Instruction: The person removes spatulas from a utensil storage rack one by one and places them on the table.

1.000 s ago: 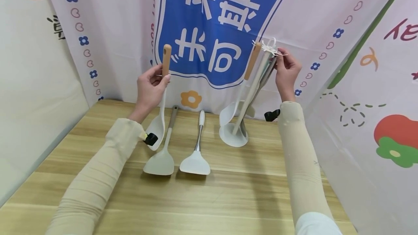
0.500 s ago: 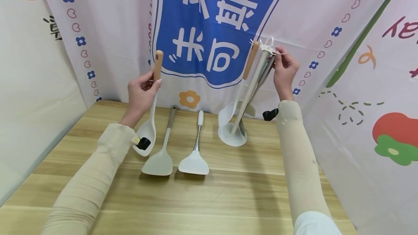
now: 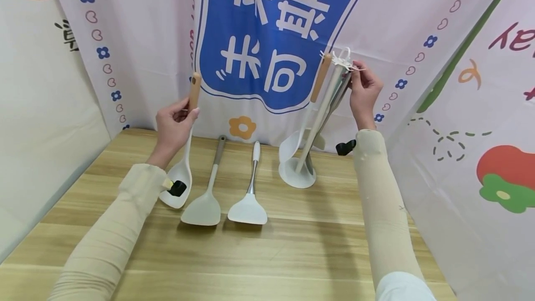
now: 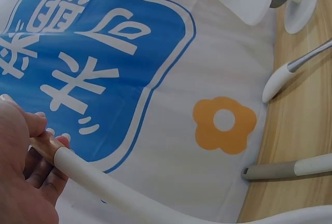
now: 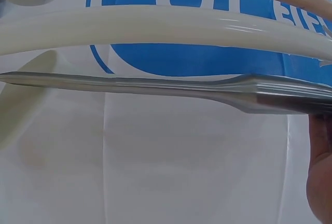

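Observation:
In the head view, my left hand pinches the wooden handle of a white cooking spoon, held upright with its bowl low over the table at the left. The left wrist view shows my fingers around the handle where wood meets the white shaft. My right hand holds the upper end of a steel-handled kitchen utensil at the top of a white utensil stand; its head is mostly hidden behind the pole. A wooden-handled white ladle hangs on the stand's left side.
Two turners lie side by side on the wooden table: a grey-beige one beside the spoon and a white one with a steel neck. A printed cloth hangs behind, with more cloth at both sides.
My left hand has moved left and down, carrying the spoon away from the stand to the left of the grey-beige turner. My right hand keeps its place at the stand's top.

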### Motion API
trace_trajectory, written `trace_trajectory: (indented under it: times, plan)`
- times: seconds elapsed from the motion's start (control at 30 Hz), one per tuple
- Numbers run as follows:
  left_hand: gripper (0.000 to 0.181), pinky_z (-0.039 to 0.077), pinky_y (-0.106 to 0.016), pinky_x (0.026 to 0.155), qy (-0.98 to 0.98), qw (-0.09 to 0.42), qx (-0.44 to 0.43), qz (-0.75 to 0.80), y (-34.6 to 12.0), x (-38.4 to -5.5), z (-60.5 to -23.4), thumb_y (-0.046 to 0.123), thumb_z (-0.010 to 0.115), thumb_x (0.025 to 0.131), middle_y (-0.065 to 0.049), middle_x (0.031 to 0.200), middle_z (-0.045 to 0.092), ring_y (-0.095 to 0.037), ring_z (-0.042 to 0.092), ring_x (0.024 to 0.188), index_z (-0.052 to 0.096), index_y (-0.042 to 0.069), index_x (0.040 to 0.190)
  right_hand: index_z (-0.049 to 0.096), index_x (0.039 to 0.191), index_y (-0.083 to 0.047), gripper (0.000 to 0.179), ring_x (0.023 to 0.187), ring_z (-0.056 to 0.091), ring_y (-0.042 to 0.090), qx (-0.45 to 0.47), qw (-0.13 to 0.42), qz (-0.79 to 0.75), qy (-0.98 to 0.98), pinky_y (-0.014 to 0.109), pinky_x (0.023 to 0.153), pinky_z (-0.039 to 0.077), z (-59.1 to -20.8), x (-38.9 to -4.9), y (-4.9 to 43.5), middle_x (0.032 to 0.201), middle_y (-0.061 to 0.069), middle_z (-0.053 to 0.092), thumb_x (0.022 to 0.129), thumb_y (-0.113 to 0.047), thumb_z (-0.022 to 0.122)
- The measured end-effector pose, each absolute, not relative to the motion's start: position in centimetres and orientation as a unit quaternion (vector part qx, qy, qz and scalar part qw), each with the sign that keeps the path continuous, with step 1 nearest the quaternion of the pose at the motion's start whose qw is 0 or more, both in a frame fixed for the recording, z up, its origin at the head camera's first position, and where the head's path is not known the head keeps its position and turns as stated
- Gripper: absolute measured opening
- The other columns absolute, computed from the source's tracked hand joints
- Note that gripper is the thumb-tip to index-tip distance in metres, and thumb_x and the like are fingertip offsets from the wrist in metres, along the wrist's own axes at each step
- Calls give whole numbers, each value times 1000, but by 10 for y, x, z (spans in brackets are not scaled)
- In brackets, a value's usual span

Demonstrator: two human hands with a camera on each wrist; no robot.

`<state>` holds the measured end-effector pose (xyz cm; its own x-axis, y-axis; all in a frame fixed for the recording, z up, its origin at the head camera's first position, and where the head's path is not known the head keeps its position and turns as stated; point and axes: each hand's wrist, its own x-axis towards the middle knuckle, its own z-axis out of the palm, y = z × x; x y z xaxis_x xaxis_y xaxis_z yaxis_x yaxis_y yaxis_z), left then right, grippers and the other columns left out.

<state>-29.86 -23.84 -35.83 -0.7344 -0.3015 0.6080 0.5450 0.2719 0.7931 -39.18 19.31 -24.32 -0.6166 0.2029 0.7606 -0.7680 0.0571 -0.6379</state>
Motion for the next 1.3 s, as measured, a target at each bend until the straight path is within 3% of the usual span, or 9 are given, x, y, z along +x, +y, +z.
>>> trace_trajectory:
  times: [0.2,0.33,0.63,1.3]
  plan:
    - [40,52,-7,69,-719,346,-74,-598,-245,-302,-369,-4,70,91,-35,117,66,1,63,77,61,-7,131,74,114,3,21,74,66,15,225,376,649,-622,19,69,58,-244,-390,194,91,6,73,101,-7,60]
    - [42,51,-6,70,-726,346,-68,-591,-249,-303,-375,-1,72,91,-32,118,68,1,62,79,61,-4,132,74,114,3,21,75,66,15,227,375,648,-623,19,69,58,-244,-391,195,92,11,73,101,-7,61]
    - [41,52,-7,70,-743,355,-56,-564,-252,-305,-377,6,74,93,-27,119,70,3,62,80,64,1,133,74,113,3,20,75,68,14,229,365,657,-619,19,69,59,-244,-394,195,93,8,74,101,-6,61]
    - [45,48,-4,71,-779,337,-22,-528,-269,-321,-397,7,71,95,-27,120,69,0,61,82,60,-1,137,76,113,-2,20,75,66,14,225,367,649,-628,19,69,58,-243,-393,195,89,2,73,101,-8,61]
